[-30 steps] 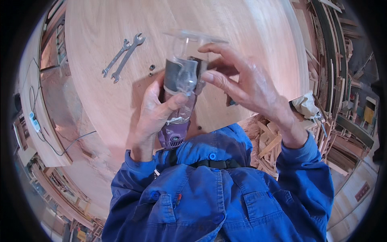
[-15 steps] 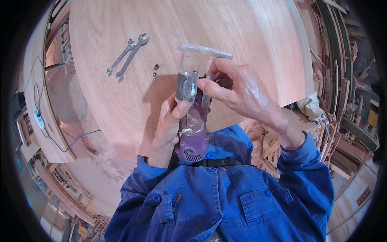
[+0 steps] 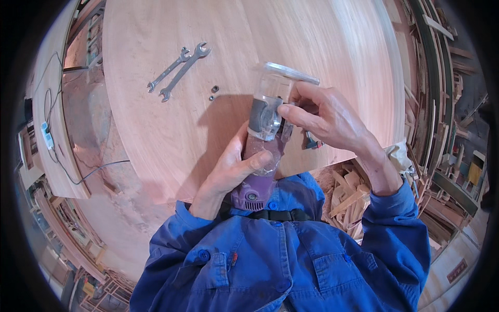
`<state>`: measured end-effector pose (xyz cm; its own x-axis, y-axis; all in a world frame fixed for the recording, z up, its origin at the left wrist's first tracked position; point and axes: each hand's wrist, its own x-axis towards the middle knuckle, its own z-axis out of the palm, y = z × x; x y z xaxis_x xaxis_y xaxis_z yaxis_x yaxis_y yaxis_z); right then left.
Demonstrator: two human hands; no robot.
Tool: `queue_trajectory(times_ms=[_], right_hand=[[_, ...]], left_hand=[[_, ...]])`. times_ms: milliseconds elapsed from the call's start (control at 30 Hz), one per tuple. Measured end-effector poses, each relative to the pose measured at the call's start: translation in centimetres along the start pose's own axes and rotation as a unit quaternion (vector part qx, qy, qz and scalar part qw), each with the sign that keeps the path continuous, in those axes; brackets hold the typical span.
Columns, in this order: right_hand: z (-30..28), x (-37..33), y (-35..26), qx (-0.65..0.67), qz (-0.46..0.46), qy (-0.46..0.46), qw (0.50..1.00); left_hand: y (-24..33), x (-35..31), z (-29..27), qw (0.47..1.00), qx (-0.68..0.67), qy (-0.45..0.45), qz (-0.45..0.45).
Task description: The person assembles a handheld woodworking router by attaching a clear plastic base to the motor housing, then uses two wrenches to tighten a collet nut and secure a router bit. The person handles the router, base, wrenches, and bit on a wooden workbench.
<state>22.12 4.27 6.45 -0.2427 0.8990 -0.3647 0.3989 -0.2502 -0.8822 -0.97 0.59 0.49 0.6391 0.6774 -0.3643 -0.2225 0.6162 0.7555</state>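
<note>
A purple trim router (image 3: 256,187) stands out from my body, its clear plastic base (image 3: 266,83) pointing away from me. My left hand (image 3: 226,171) wraps round the dusty purple motor body, thumb across its front. With thumb and fingers, my right hand (image 3: 332,119) grips the right side of the clear base, by its metal clamp area; the fingertips partly hide what they touch. Beyond, on the wooden board (image 3: 322,31), lie a small open-end wrench (image 3: 169,70) and a larger open-end wrench (image 3: 182,72). A small metal nut (image 3: 215,89) and a smaller metal piece (image 3: 211,98) lie near them.
Under my right wrist a small dark object with red (image 3: 313,141) lies on the board. Wood offcuts (image 3: 349,195) are heaped below the board's near right edge. At left, a cable (image 3: 93,169) runs from a white power strip (image 3: 47,136). Stacked timber lines the right side.
The router and both hands have shifted right in the view, as have the wrenches. My left thumb has slid down from the clear base onto the purple body. The dark object now shows.
</note>
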Motion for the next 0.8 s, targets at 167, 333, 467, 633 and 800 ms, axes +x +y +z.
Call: queue_trajectory(times_ms=[167,333,467,633,800], right_hand=[[0.0,-0.8,0.2,0.033,0.047,0.003,0.998],[-0.5,-1.2,-0.5,0.014,0.061,-0.010,0.998],[-0.5,-1.6,0.4,0.008,0.064,-0.002,0.998],[0.2,-1.8,0.5,-0.008,0.031,0.020,0.999],[0.3,-1.9,-0.5,-0.001,0.080,0.007,0.997]], left_hand=[[-0.2,-0.2,1.0,1.000,0.020,0.010,-0.001],[0.6,-0.5,2.2,0.999,0.034,0.028,-0.015],[0.1,-0.7,2.9,0.998,0.037,0.052,-0.003],[0.4,-0.7,1.6,0.998,0.051,0.023,-0.014],[0.1,-0.4,2.3,0.997,0.052,0.057,0.002]])
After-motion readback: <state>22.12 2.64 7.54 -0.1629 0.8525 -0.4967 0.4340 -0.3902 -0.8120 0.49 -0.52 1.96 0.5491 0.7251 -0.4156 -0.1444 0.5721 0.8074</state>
